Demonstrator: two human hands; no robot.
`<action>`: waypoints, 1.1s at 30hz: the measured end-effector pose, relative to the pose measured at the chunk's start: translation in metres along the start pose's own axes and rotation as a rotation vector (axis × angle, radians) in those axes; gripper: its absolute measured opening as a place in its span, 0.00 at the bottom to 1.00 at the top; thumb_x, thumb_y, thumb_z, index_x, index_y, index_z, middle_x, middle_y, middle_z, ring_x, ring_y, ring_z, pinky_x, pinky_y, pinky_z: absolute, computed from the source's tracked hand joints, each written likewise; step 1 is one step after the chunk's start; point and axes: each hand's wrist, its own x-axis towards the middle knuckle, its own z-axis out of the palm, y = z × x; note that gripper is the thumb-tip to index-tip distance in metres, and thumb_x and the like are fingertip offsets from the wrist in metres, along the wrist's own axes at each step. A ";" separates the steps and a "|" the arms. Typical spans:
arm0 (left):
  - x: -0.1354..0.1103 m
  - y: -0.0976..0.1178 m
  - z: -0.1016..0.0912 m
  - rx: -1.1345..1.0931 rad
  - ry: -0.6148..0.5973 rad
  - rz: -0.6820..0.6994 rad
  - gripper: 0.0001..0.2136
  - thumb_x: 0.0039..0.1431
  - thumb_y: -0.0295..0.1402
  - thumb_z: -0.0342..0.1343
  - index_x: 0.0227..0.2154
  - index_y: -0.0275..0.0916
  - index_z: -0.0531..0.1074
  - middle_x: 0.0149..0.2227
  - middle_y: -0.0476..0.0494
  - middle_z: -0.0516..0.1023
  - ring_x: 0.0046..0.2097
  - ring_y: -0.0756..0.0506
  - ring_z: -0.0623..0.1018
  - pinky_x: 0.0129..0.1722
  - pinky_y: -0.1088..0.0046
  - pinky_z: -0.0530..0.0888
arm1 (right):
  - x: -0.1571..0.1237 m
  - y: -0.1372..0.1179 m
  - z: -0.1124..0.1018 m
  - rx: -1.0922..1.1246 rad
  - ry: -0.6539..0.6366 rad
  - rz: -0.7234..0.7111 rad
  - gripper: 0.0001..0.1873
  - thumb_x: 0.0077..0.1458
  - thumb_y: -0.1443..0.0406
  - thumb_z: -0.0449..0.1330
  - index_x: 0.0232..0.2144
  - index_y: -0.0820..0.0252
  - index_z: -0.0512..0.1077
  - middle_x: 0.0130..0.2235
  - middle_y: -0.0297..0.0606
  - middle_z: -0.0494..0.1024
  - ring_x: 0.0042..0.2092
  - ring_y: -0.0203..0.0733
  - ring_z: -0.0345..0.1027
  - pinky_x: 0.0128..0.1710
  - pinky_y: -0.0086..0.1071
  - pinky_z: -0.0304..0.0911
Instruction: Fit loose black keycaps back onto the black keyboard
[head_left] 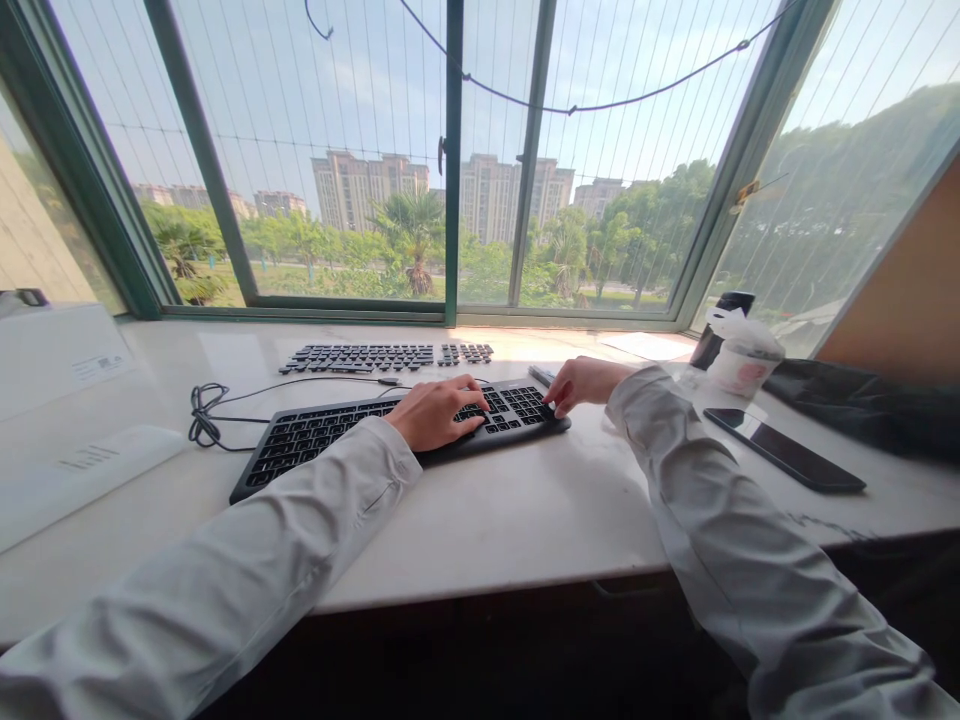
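A black keyboard [322, 435] lies slanted on the white sill counter [487, 520]. My left hand [439, 412] rests on its right-hand keys, fingers curled and pressed on the keycaps. My right hand [581, 382] is at the keyboard's far right corner, fingers bent together in a pinch at the edge; whether anything is between them does not show. Behind the keyboard lie rows of loose black keycaps [386, 355] laid out in keyboard order. The keyboard's cable [206, 415] is bundled at the left.
A black phone [784, 450] lies flat at the right, with a lidded cup [742, 365] and a dark bottle [720, 325] behind it. White boxes [60, 420] stand at the left. A dark cloth [862, 405] lies far right. Windows run along the back.
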 end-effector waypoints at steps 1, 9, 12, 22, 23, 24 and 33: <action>0.000 0.000 0.000 -0.001 0.000 0.000 0.15 0.59 0.43 0.46 0.43 0.45 0.73 0.47 0.46 0.70 0.37 0.48 0.74 0.34 0.73 0.68 | 0.000 0.000 0.000 0.011 0.000 0.009 0.23 0.30 0.58 0.71 0.35 0.54 0.80 0.30 0.35 0.80 0.35 0.43 0.73 0.38 0.32 0.64; 0.000 -0.001 0.001 0.001 0.006 0.003 0.15 0.59 0.43 0.47 0.42 0.46 0.72 0.47 0.48 0.70 0.36 0.48 0.74 0.32 0.73 0.68 | 0.004 -0.003 0.000 -0.017 0.012 0.068 0.23 0.28 0.59 0.71 0.34 0.54 0.80 0.31 0.35 0.80 0.36 0.44 0.73 0.38 0.31 0.64; -0.001 -0.002 0.001 -0.005 0.005 0.002 0.15 0.59 0.43 0.46 0.43 0.45 0.72 0.48 0.47 0.70 0.36 0.48 0.74 0.33 0.73 0.68 | 0.004 -0.002 0.000 -0.009 0.000 0.089 0.25 0.27 0.58 0.72 0.34 0.55 0.80 0.32 0.36 0.80 0.36 0.45 0.73 0.37 0.32 0.64; -0.001 -0.003 0.001 -0.016 0.007 0.010 0.14 0.59 0.42 0.46 0.43 0.46 0.73 0.48 0.47 0.70 0.37 0.48 0.74 0.34 0.73 0.68 | 0.005 -0.001 -0.001 -0.006 -0.027 0.115 0.28 0.25 0.57 0.72 0.35 0.55 0.80 0.32 0.36 0.80 0.37 0.46 0.72 0.37 0.31 0.63; -0.001 -0.003 0.001 -0.018 0.007 0.010 0.14 0.59 0.42 0.46 0.42 0.46 0.73 0.48 0.47 0.70 0.38 0.48 0.74 0.34 0.73 0.68 | 0.005 -0.001 -0.001 -0.004 -0.027 0.117 0.28 0.24 0.57 0.72 0.35 0.55 0.80 0.32 0.36 0.80 0.37 0.46 0.72 0.37 0.31 0.63; -0.001 -0.003 0.001 -0.018 0.007 0.010 0.14 0.59 0.42 0.46 0.42 0.46 0.73 0.48 0.47 0.70 0.38 0.48 0.74 0.34 0.73 0.68 | 0.005 -0.001 -0.001 -0.003 -0.028 0.116 0.28 0.24 0.57 0.72 0.35 0.55 0.80 0.32 0.36 0.80 0.37 0.46 0.72 0.37 0.31 0.64; -0.001 -0.003 0.001 -0.007 0.008 0.004 0.14 0.59 0.42 0.47 0.42 0.46 0.73 0.48 0.47 0.70 0.37 0.48 0.74 0.33 0.73 0.68 | 0.008 -0.001 0.001 -0.018 -0.040 0.103 0.29 0.23 0.56 0.72 0.35 0.55 0.80 0.31 0.36 0.80 0.38 0.46 0.72 0.35 0.31 0.63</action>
